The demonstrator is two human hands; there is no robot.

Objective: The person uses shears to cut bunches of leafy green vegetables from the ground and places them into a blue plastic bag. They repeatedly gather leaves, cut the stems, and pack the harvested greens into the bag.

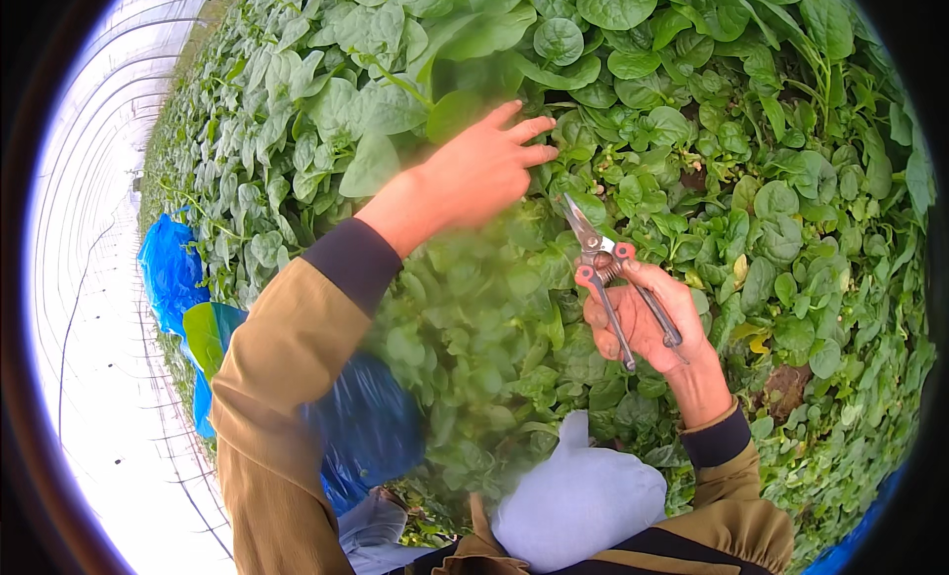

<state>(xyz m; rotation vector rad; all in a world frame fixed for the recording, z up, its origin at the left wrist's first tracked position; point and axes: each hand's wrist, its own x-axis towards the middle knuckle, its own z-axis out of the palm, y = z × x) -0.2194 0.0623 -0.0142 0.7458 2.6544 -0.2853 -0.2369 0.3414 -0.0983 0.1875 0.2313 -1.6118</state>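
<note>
My left hand [478,171] reaches palm down into the leafy green plants [637,137]. Three of its fingers are spread, while the thumb and forefinger are hidden below, so I cannot tell whether they pinch a stem. Large, blurred leaves [485,37] rise just beyond this hand. In my right hand [656,319], palm up, lies a pair of pruning shears [593,243] with red-trimmed pivots and a coil spring. Its handles rest apart across the fingers, and the blades point up and left towards the low leaves near my left hand.
Blue plastic bags [172,267] lie at the left, and another dark blue bag [367,427] is below my left sleeve. Pale cloth [578,493] bulges at my lap. A brown clod [787,389] shows among leaves at the right. A hooped tunnel cover [111,278] curves along the left.
</note>
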